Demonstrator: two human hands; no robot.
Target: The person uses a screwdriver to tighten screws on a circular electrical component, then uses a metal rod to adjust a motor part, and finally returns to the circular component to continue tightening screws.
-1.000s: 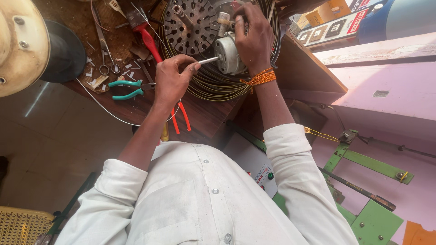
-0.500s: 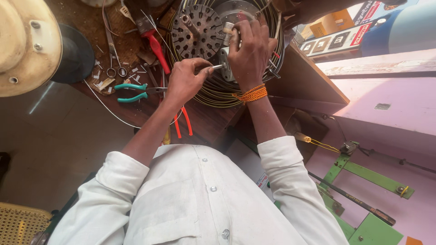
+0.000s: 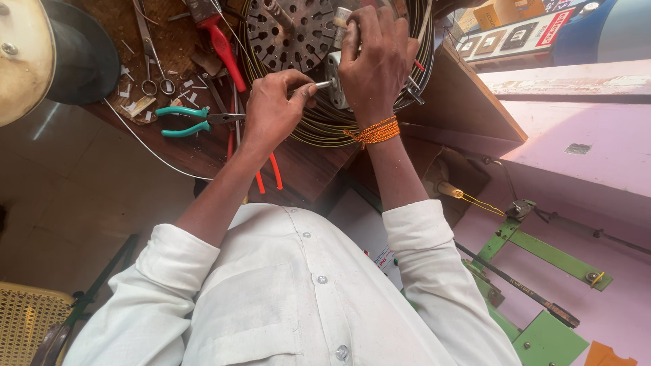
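Note:
My right hand (image 3: 376,57), with an orange thread band at the wrist, is closed over a small silver motor body (image 3: 336,80) held above the wooden bench (image 3: 308,169). My left hand (image 3: 271,112) pinches a thin metal rod (image 3: 323,85) whose tip meets the side of the motor. Behind both hands lies a round perforated metal plate (image 3: 288,30) inside a ring of coiled yellow-black wire (image 3: 325,130). Most of the motor is hidden by my fingers.
Green-handled pliers (image 3: 183,120), scissors (image 3: 152,64), a red-handled tool (image 3: 224,44) and orange-handled pliers (image 3: 274,173) lie on the bench's left part. A cream dome (image 3: 20,54) sits top left. A green metal frame (image 3: 542,254) and pink wall are right, a yellow woven seat (image 3: 27,318) bottom left.
Both hands keep their hold on the motor and rod. The view has shifted, so hands and bench sit a little higher and more central than before.

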